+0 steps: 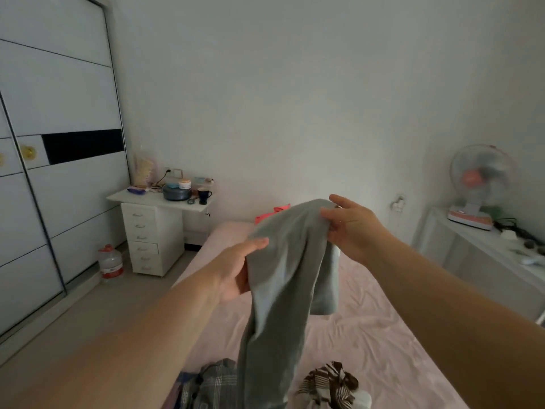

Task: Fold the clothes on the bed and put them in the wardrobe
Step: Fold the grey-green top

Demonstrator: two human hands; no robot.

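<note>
I hold a grey garment [283, 278] up above the bed [368, 335], which has a pink sheet. My left hand [236, 270] grips its left edge, thumb on top. My right hand [351, 225] pinches its upper right corner. The cloth hangs down in a long fold to the bottom of the view. On the near end of the bed lie a grey plaid garment [212, 385] and a brown and white striped garment [330, 382]. A red garment [271, 214] shows at the bed's far end. The white wardrobe [59, 202] with sliding doors stands at the left, doors closed.
A white drawer unit [150, 237] with a pot and a mug on top stands beside the wardrobe. A water jug [110, 264] sits on the floor by it. At the right, a white table [486, 255] carries a fan [480, 184] and cables.
</note>
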